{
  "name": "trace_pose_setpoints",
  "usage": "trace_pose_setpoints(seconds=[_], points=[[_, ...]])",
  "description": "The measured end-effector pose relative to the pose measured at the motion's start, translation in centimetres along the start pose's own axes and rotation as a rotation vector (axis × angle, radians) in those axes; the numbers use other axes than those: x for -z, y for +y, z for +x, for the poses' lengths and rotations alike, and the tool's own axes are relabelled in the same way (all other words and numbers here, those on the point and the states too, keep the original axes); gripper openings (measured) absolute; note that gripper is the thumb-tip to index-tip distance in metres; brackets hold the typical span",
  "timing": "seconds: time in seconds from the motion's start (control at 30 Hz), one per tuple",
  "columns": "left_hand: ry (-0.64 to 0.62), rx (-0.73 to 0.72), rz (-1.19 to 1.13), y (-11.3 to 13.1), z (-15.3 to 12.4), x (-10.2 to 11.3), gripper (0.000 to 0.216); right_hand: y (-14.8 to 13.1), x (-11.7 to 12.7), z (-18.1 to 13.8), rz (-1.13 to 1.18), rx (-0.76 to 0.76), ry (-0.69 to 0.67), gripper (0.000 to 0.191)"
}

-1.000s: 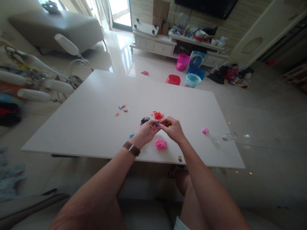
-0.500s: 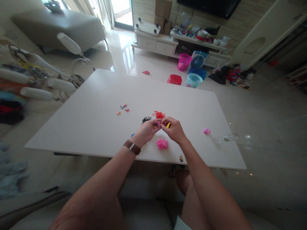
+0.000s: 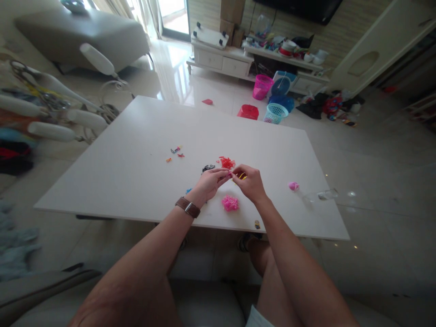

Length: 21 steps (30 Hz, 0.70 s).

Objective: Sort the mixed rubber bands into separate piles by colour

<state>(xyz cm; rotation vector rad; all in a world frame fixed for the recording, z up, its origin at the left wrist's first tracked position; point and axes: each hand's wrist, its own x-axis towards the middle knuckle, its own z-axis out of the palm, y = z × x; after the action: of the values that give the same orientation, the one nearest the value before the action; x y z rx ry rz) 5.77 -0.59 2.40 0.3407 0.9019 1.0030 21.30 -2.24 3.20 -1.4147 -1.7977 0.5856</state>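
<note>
My left hand (image 3: 211, 181), with a brown watch strap at the wrist, has its fingers closed on a small pink piece (image 3: 230, 174). The thumb and fingertips of my right hand (image 3: 249, 182) pinch the same piece from the other side; its exact kind is too small to tell. Below the hands lies a heap of small pink pieces (image 3: 230, 203). Beyond them are a red heap (image 3: 226, 162) and a black heap of little loops (image 3: 208, 168). Yellow pieces (image 3: 242, 176) show partly behind my right hand, and a blue bit (image 3: 188, 191) beside my left wrist.
The white table (image 3: 136, 136) carries a few loose coloured pieces (image 3: 175, 150) at left. To the right are a pink egg-shaped object (image 3: 293, 186) and a clear bottle-like container (image 3: 327, 195) lying near the edge. A small yellow-and-blue figure (image 3: 257, 225) lies at the near edge.
My left fingers have drawn closer together and turned over, covering the coloured bits that showed in them. My right fingertips have shifted slightly right.
</note>
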Motion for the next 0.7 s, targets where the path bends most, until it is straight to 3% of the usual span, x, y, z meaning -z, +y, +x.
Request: trace_pose_setpoints(seconds=[0.23, 0.37, 0.43, 0.6, 0.7], points=[[-0.004, -0.043, 0.016, 0.2, -0.1, 0.1, 0.012, 0.0, 0.2, 0.0, 0.004, -0.022, 0.073, 0.002], [0.056, -0.079, 0.013, 0.6, 0.1, 0.3, 0.012, 0.6, 0.8, 0.1, -0.023, -0.079, 0.063, 0.003], [0.085, -0.085, 0.005, 0.7, 0.2, 0.5, 0.011, 1.3, 1.1, -0.1, -0.048, -0.110, -0.045, 0.004], [0.084, -0.065, -0.009, 0.8, 0.2, 0.8, 0.011, 3.2, 1.2, -1.3, -0.140, -0.165, -0.474, 0.011], [0.074, -0.055, -0.001, 0.8, 0.0, 0.8, 0.011, 3.8, 0.8, -2.1, -0.174, -0.202, -0.629, 0.014]])
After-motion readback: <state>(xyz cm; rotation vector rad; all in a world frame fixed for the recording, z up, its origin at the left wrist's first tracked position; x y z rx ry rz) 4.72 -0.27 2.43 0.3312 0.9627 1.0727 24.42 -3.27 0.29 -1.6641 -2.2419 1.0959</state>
